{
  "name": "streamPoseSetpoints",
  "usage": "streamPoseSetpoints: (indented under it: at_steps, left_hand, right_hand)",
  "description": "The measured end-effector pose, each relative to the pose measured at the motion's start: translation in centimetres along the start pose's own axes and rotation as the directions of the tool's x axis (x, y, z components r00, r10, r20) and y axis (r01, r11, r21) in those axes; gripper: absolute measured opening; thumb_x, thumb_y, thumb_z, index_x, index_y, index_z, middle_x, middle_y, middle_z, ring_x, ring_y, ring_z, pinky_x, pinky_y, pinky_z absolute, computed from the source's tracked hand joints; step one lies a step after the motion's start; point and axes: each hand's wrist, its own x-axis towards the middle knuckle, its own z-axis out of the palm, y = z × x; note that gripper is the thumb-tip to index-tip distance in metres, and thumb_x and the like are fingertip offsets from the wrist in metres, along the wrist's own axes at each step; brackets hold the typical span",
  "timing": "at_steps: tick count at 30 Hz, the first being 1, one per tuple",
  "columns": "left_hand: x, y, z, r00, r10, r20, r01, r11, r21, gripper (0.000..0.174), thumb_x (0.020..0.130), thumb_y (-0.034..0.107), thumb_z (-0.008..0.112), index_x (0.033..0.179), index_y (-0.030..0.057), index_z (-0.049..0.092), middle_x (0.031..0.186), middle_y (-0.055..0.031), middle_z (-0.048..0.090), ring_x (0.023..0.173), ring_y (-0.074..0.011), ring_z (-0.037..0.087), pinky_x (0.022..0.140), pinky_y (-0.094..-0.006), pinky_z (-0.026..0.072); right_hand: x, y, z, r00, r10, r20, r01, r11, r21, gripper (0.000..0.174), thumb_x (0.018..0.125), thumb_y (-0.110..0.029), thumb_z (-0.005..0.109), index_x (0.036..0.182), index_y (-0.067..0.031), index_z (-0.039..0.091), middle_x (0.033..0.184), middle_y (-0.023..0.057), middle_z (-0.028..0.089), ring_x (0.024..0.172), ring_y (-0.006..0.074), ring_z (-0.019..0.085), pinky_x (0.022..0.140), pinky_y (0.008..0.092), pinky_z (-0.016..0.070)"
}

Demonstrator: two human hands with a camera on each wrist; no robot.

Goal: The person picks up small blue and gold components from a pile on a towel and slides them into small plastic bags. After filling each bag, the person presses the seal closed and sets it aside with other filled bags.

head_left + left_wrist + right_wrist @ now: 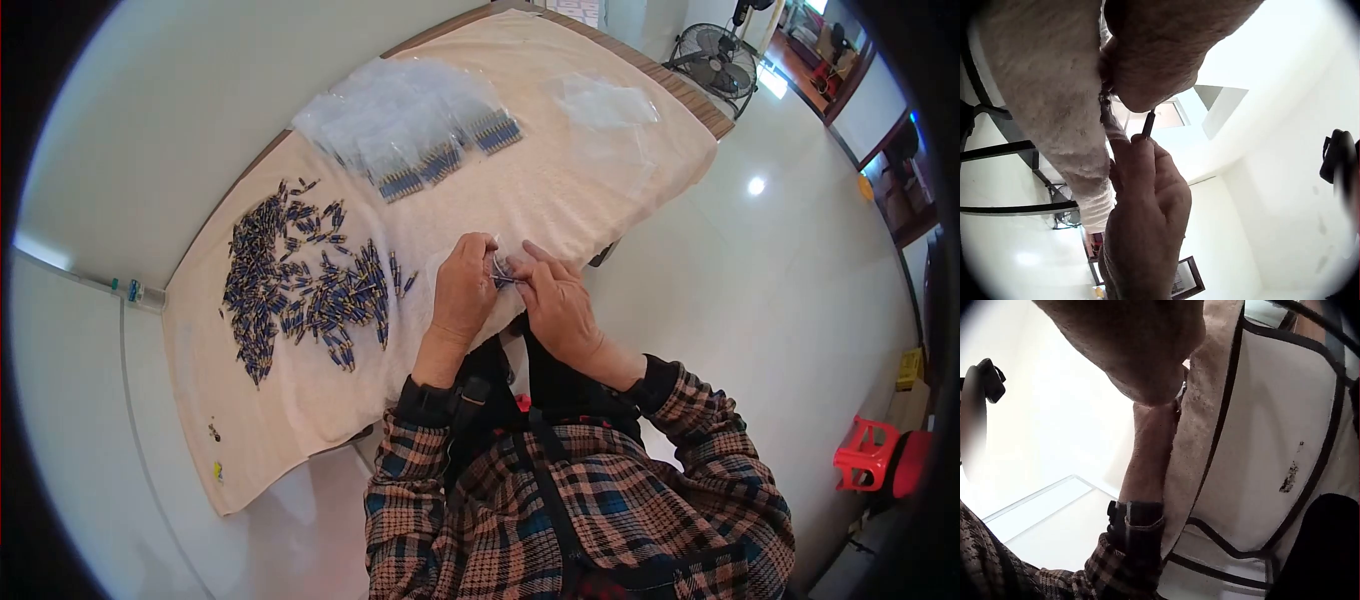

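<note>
Close together at the table's front edge, both hands work on a small clear plastic bag (499, 262). My left hand (462, 292) grips the bag, its fingers curled about it. My right hand (562, 308) pinches a slim dark stick-like piece (1149, 124) between thumb and fingers, beside the left hand. In the left wrist view the right hand (1147, 206) comes from below and the left hand (1160, 56) from above. The bag's contents are mostly hidden by the fingers. Left of the hands lies a spread pile of small blue-and-gold cylindrical pieces (345, 295).
Filled clear bags (400, 125) lie stacked at the back of the cloth-covered table (560, 190). Flat clear bags (605, 105) lie at the back right. Tiny bits, one a yellow piece (217, 470), sit near the left corner. A fan (715, 60) and red stool (865, 455) stand on the floor.
</note>
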Motion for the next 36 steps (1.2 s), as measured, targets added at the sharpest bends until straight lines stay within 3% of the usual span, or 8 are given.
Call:
streamPoseSetpoints:
  at_steps: [5, 8, 12, 14, 16, 19, 23, 36]
  left_hand:
    - [-0.2, -0.4, -0.2, 0.999, 0.011, -0.032, -0.012, 0.999, -0.048, 0.009, 0.084, -0.002, 0.055, 0.093, 0.0012, 0.055, 0.083, -0.0175, 0.058, 0.076, -0.0365, 0.059, 0.066, -0.0372, 0.0477]
    - [-0.1, -0.8, -0.3, 0.999, 0.002, -0.046, -0.007, 0.994, -0.111, 0.011, 0.085, -0.002, 0.055, 0.095, 0.0011, 0.055, 0.081, -0.0175, 0.058, 0.075, -0.0351, 0.060, 0.066, -0.0365, 0.0479]
    - [-0.5, -0.8, 0.0, 1.000, -0.018, -0.010, 0.016, 0.983, -0.182, 0.015, 0.084, -0.003, 0.052, 0.098, 0.0005, 0.055, 0.090, -0.0212, 0.059, 0.082, -0.0399, 0.059, 0.070, -0.0407, 0.0482]
    - [-1.1, -1.2, 1.4, 0.978, -0.207, -0.018, 0.155, 0.784, -0.602, 0.017, 0.084, -0.003, 0.052, 0.100, 0.0012, 0.057, 0.092, -0.0196, 0.060, 0.087, -0.0386, 0.058, 0.074, -0.0395, 0.0478]
    - [-1.2, -1.2, 1.3, 0.958, -0.285, 0.015, 0.194, 0.611, -0.767, 0.018, 0.084, -0.003, 0.052, 0.100, 0.0015, 0.057, 0.093, -0.0189, 0.061, 0.089, -0.0380, 0.058, 0.075, -0.0389, 0.0476]
    - [-1.0, -1.5, -1.6, 0.997, -0.074, -0.005, 0.073, 0.991, -0.113, 0.025, 0.081, -0.002, 0.057, 0.106, 0.0028, 0.058, 0.102, -0.0155, 0.061, 0.097, -0.0358, 0.055, 0.083, -0.0390, 0.0451]
    - [-0.3, -1.6, -2.8, 0.997, -0.016, 0.076, 0.006, 0.992, 0.127, 0.033, 0.077, 0.002, 0.062, 0.110, 0.0043, 0.059, 0.108, -0.0130, 0.059, 0.101, -0.0345, 0.051, 0.088, -0.0397, 0.0422]
    - [-0.7, -1.2, -3.4, 0.983, -0.072, 0.169, 0.050, 0.991, 0.127, 0.038, 0.074, 0.009, 0.070, 0.111, 0.0024, 0.059, 0.106, -0.0125, 0.056, 0.099, -0.0308, 0.053, 0.085, -0.0354, 0.0445]
  right_hand:
    - [0.1, 0.7, 0.1, 0.999, 0.038, -0.016, -0.037, 0.996, 0.081, 0.013, 0.088, 0.001, 0.054, 0.100, 0.0032, 0.056, 0.100, 0.0131, 0.067, 0.091, 0.0296, 0.067, 0.075, 0.0332, 0.0510]
    - [1.7, 0.8, -0.6, 0.951, 0.307, 0.025, -0.290, 0.865, 0.410, 0.022, 0.087, 0.001, 0.055, 0.109, 0.0027, 0.056, 0.098, 0.0114, 0.068, 0.088, 0.0223, 0.067, 0.073, 0.0302, 0.0509]
    - [6.4, -1.4, -0.5, 0.936, 0.309, 0.171, -0.353, 0.813, 0.464, 0.023, 0.085, -0.004, 0.062, 0.108, 0.0003, 0.061, 0.096, 0.0100, 0.068, 0.081, 0.0165, 0.066, 0.068, 0.0265, 0.0502]
    - [8.3, -3.7, 0.7, 0.936, 0.294, 0.191, -0.351, 0.788, 0.506, 0.023, 0.084, -0.006, 0.065, 0.106, -0.0004, 0.063, 0.094, 0.0101, 0.068, 0.077, 0.0161, 0.065, 0.067, 0.0263, 0.0501]
    - [10.1, -5.8, 1.0, 0.993, 0.113, 0.026, -0.108, 0.817, 0.567, 0.021, 0.082, -0.010, 0.068, 0.100, -0.0007, 0.065, 0.088, 0.0097, 0.068, 0.073, 0.0150, 0.065, 0.065, 0.0257, 0.0499]
    - [10.1, -3.1, -1.2, 0.988, 0.151, 0.044, -0.155, 0.898, 0.411, 0.021, 0.081, -0.010, 0.069, 0.100, -0.0015, 0.065, 0.087, 0.0105, 0.068, 0.072, 0.0172, 0.065, 0.064, 0.0272, 0.0498]
    - [5.7, 0.5, -3.2, 0.926, 0.259, 0.277, -0.291, 0.953, 0.084, 0.019, 0.082, -0.013, 0.068, 0.098, -0.0028, 0.066, 0.086, 0.0130, 0.066, 0.072, 0.0241, 0.064, 0.063, 0.0323, 0.0490]
    - [0.9, 0.3, -0.6, 0.921, 0.308, 0.239, -0.337, 0.937, 0.091, 0.022, 0.080, -0.015, 0.067, 0.099, -0.0040, 0.066, 0.087, 0.0116, 0.059, 0.082, 0.0300, 0.059, 0.072, 0.0381, 0.0474]
